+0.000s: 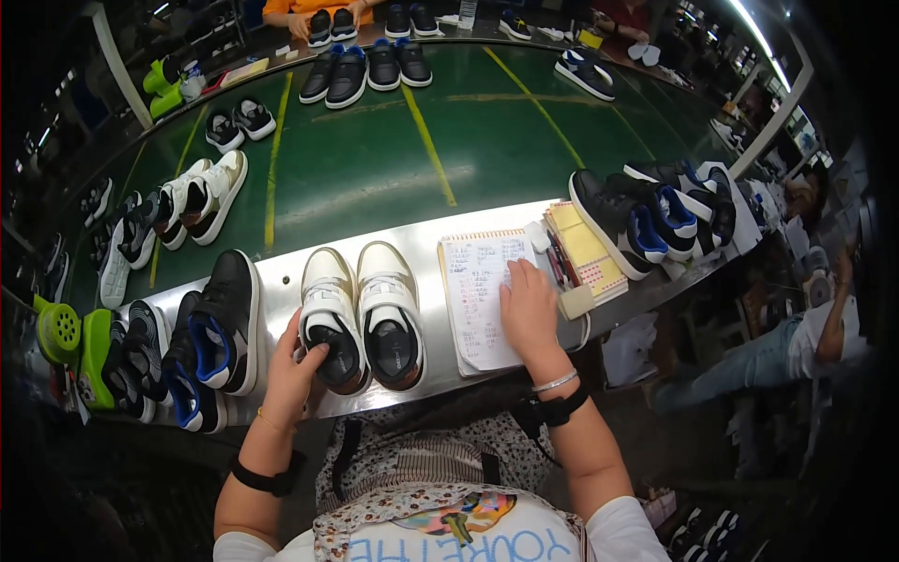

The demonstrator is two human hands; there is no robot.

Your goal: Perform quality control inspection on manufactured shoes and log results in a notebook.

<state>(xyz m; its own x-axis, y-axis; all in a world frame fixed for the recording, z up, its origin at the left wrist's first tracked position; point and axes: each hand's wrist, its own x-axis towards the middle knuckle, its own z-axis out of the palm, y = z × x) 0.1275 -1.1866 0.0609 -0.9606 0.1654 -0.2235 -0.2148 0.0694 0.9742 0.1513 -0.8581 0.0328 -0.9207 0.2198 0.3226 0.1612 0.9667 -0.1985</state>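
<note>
A pair of white shoes with tan trim and black insoles stands side by side in front of me, toes pointing away. My left hand (292,377) grips the left white shoe (328,304) at its heel collar, thumb at the opening and fingers along the outer side. The right white shoe (389,304) stands close beside it, untouched. To its right lies a spiral notebook (473,309) covered in handwriting. My right hand (530,314) rests on the notebook's right side, fingers stretched over the page and holding nothing that I can see.
Black shoes with blue lining (229,323) stand at left, near a green fan (89,351). Yellow pads (582,245) and more black shoes (623,220) lie at right. Beyond the metal ledge (426,229), a green belt (356,159) carries several shoes; co-workers sit across it.
</note>
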